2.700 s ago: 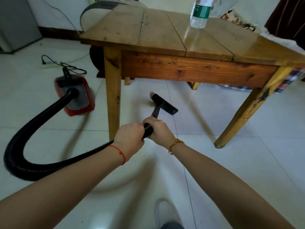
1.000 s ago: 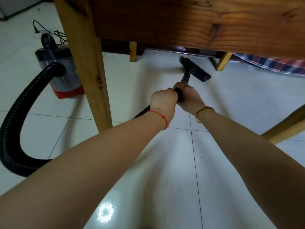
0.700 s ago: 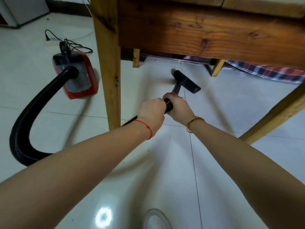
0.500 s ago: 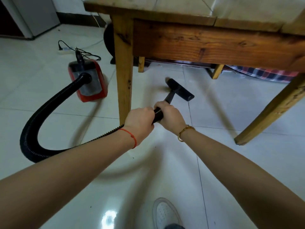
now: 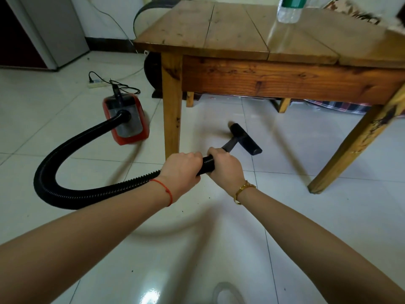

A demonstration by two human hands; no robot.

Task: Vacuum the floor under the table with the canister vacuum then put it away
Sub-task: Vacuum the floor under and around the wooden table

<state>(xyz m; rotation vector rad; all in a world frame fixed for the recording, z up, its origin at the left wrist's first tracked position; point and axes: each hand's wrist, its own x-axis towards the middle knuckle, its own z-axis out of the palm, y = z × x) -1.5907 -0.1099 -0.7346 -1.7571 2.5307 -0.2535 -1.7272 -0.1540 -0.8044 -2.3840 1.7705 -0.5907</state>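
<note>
A red and grey canister vacuum (image 5: 126,119) sits on the white tiled floor left of the wooden table (image 5: 252,44). Its black ribbed hose (image 5: 63,161) loops from the canister round to my hands. My left hand (image 5: 180,172) and my right hand (image 5: 223,166) both grip the hose end, left behind right. The black floor nozzle (image 5: 245,138) rests on the tiles just under the table's front edge, between the front left leg (image 5: 172,106) and the front right leg (image 5: 355,145).
A power strip (image 5: 96,83) with the vacuum's cord lies behind the canister. A plastic water bottle (image 5: 289,8) stands on the table. A grey cabinet (image 5: 54,29) is at far left, a dark round object (image 5: 152,71) behind the table, plaid fabric (image 5: 341,106) far right. My shoe (image 5: 225,294) shows at the bottom.
My view has risen and backed away, so the tabletop shows again. The nozzle has been drawn back from deeper under the table toward its front edge. Both hands keep their grip.
</note>
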